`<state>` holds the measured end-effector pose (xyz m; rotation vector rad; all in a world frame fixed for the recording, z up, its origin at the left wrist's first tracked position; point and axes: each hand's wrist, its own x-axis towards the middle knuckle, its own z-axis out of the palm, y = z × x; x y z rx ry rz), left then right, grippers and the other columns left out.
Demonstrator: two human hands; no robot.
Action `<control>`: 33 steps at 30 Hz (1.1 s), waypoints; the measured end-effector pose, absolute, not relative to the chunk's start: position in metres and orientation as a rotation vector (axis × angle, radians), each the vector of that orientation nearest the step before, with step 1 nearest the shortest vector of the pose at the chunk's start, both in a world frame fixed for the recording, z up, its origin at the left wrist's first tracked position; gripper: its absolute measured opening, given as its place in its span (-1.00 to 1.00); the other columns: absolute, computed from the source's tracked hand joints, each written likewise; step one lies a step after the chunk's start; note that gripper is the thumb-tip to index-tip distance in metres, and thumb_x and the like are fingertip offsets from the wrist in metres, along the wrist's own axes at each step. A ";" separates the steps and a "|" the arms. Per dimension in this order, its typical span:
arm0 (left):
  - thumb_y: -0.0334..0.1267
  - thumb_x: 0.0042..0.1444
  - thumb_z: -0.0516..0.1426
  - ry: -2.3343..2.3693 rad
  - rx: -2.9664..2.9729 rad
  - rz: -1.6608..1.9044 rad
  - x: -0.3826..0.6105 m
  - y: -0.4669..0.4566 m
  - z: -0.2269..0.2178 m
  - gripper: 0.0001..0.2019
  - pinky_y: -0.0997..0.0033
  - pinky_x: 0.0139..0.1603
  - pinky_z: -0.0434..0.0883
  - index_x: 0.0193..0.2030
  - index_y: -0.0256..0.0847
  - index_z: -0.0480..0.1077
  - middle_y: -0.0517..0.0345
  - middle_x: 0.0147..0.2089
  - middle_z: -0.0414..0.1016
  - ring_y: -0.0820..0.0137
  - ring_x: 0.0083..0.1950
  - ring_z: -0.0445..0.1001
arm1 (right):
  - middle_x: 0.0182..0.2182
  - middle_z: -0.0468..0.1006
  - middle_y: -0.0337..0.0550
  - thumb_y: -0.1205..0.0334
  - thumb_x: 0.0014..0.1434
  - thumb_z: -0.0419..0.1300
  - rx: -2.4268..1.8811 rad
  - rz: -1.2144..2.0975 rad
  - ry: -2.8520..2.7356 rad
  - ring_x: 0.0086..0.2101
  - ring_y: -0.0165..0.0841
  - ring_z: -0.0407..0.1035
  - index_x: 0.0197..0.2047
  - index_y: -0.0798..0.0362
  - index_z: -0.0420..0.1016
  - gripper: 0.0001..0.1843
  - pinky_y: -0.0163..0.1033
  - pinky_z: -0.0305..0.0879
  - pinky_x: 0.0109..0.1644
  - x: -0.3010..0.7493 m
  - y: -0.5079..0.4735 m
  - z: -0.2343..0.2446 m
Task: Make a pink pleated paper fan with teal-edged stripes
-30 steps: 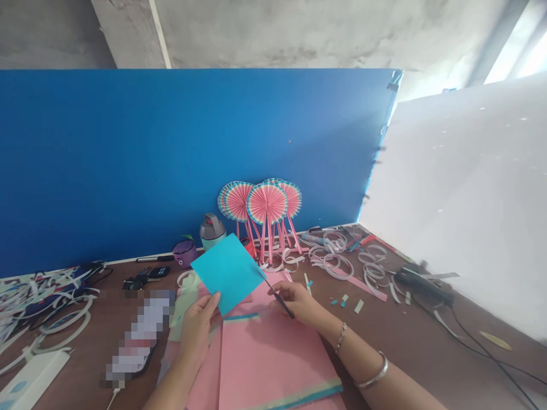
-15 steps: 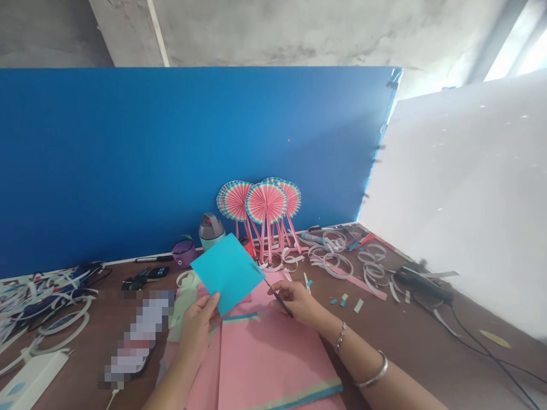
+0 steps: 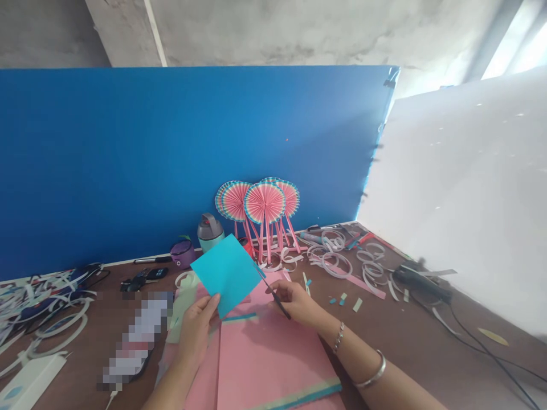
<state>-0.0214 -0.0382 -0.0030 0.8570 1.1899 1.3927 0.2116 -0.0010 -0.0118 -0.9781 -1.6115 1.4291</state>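
A bright blue sheet of paper (image 3: 227, 273) is raised over the table, tilted so one corner points up. My left hand (image 3: 200, 316) pinches its lower left edge between thumb and fingers. In my right hand (image 3: 293, 299) is a pair of scissors (image 3: 281, 306), its blades reaching up and left to the sheet's right corner. Whether the blades are parted there is too fine to tell. Below both hands lie pink paper sheets (image 3: 273, 359), with blue and pale green strips along the near edge.
Several pink folded-paper fans (image 3: 264, 203) stand against the blue partition (image 3: 128, 159). Beside them are a grey-lidded bottle (image 3: 210, 230) and a purple cup (image 3: 183, 254). White paper strips (image 3: 337, 265) curl on the right, with more in a heap at left. A black cable (image 3: 482, 347) crosses the right side.
The view has shifted very slightly. Both hands keep their hold, and the scissors stay at the blue sheet's right corner with hardly any visible movement.
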 end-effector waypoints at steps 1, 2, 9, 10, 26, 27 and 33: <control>0.00 -0.22 0.31 1.207 0.879 1.397 -0.021 -0.039 -0.002 -0.66 0.46 -0.43 0.34 -0.56 -0.24 0.37 0.25 -0.55 0.34 0.44 -0.47 0.30 | -0.69 0.24 -0.44 0.19 -0.08 0.31 -0.977 1.428 -1.608 -0.66 -0.55 0.09 -0.24 0.12 0.39 -0.67 -0.42 -0.01 -0.62 0.212 -0.001 -0.012; 0.01 -0.22 0.31 1.231 0.905 1.401 -0.020 -0.039 -0.001 -0.65 0.47 -0.45 0.32 -0.58 -0.24 0.37 0.27 -0.58 0.31 0.45 -0.49 0.27 | -0.70 0.24 -0.44 0.19 -0.07 0.30 -0.976 1.426 -1.604 -0.67 -0.55 0.10 -0.24 0.12 0.39 -0.68 -0.42 -0.01 -0.62 0.212 -0.001 -0.013; 0.05 -0.21 0.28 1.257 0.975 1.366 -0.019 -0.040 0.001 -0.63 0.47 -0.43 0.28 -0.57 -0.24 0.36 0.24 -0.57 0.31 0.43 -0.47 0.27 | -0.71 0.23 -0.46 0.12 -0.11 0.35 -0.990 1.452 -1.556 -0.68 -0.57 0.07 -0.27 0.12 0.38 -0.63 -0.42 -0.04 -0.62 0.211 -0.001 -0.010; 0.05 -0.21 0.28 1.245 0.970 1.348 -0.018 -0.040 0.001 -0.63 0.47 -0.43 0.29 -0.58 -0.24 0.36 0.24 -0.57 0.32 0.43 -0.47 0.28 | -0.71 0.23 -0.45 0.12 -0.12 0.36 -0.993 1.460 -1.546 -0.68 -0.57 0.06 -0.27 0.12 0.38 -0.62 -0.42 -0.04 -0.62 0.210 -0.001 -0.009; 0.05 -0.23 0.29 1.268 0.985 1.330 -0.011 -0.046 0.013 -0.59 0.50 -0.54 0.21 -0.66 -0.21 0.26 0.31 -0.64 0.21 0.50 -0.55 0.17 | -0.70 0.24 -0.46 0.16 -0.09 0.34 -1.006 1.405 -1.541 -0.66 -0.54 0.11 -0.07 0.09 0.34 -0.50 -0.42 0.03 -0.61 0.209 -0.004 -0.005; 0.05 -0.23 0.29 1.258 0.981 1.323 -0.011 -0.046 0.013 -0.60 0.50 -0.54 0.21 -0.66 -0.22 0.27 0.30 -0.64 0.22 0.50 -0.55 0.17 | -0.70 0.24 -0.47 0.16 -0.09 0.34 -1.008 1.402 -1.541 -0.66 -0.54 0.11 -0.07 0.09 0.34 -0.50 -0.42 0.03 -0.61 0.209 -0.005 -0.005; 0.01 -0.20 0.30 1.211 0.951 1.320 -0.011 -0.046 0.012 -0.63 0.52 -0.57 0.19 -0.65 -0.23 0.31 0.34 -0.67 0.19 0.53 -0.58 0.12 | -0.70 0.23 -0.47 0.14 -0.10 0.34 -0.992 1.404 -1.536 -0.65 -0.54 0.10 -0.06 0.08 0.35 -0.48 -0.41 0.01 -0.60 0.209 -0.004 -0.007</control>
